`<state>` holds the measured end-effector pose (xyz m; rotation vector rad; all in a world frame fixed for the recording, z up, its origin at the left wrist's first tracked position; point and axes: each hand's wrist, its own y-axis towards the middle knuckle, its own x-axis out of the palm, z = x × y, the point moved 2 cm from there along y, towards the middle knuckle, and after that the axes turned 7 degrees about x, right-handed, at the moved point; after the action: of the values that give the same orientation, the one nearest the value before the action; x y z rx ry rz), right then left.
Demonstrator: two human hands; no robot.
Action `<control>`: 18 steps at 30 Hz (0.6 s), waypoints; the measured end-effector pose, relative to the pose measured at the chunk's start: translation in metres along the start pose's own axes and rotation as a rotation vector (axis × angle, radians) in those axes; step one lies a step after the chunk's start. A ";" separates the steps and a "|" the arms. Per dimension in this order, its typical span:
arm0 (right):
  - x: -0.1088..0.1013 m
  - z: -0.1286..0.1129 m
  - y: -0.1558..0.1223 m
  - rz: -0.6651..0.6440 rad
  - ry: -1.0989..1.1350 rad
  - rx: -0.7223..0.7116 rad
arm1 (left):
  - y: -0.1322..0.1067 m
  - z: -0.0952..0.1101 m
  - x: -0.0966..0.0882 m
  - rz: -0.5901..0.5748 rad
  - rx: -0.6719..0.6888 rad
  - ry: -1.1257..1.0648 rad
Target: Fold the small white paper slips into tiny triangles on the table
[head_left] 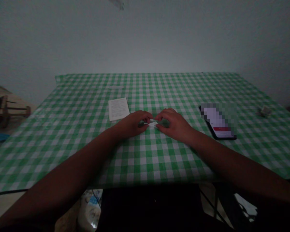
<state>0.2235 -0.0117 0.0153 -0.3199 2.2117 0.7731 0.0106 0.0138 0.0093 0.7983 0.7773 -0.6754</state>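
Near the middle of the table, my left hand (137,123) and my right hand (172,123) face each other, almost touching at the fingertips. Between them is a small white piece of paper (153,123), pinched by thumb and fingers from both sides. Its exact shape is partly hidden by the fingers. A white sheet or booklet with printed text (118,109) lies just beyond my left wrist. To the right of my right hand rests a phone (218,124) with a lit screen, partly pixelated.
A green and white checked cloth (147,161) covers the table, which stands against a pale wall (145,38). A thin whitish strip (116,87) lies farther back on the left. Toward the right edge sits a small crumpled-looking item (265,111). A wooden chair (8,108) stands off to the left.
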 end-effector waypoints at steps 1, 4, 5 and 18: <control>0.000 0.000 0.000 0.002 -0.001 -0.007 | 0.000 0.001 0.000 -0.002 0.007 0.006; -0.001 0.000 -0.001 0.003 -0.009 -0.005 | 0.001 0.002 0.000 -0.002 0.014 0.019; -0.002 0.000 0.000 0.001 -0.013 -0.004 | 0.001 0.002 0.000 -0.003 0.015 0.019; -0.004 0.005 0.001 -0.021 0.014 0.004 | 0.002 0.007 -0.009 -0.016 0.109 0.031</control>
<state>0.2282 -0.0076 0.0162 -0.3470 2.2191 0.7578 0.0095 0.0114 0.0201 0.9045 0.7801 -0.7261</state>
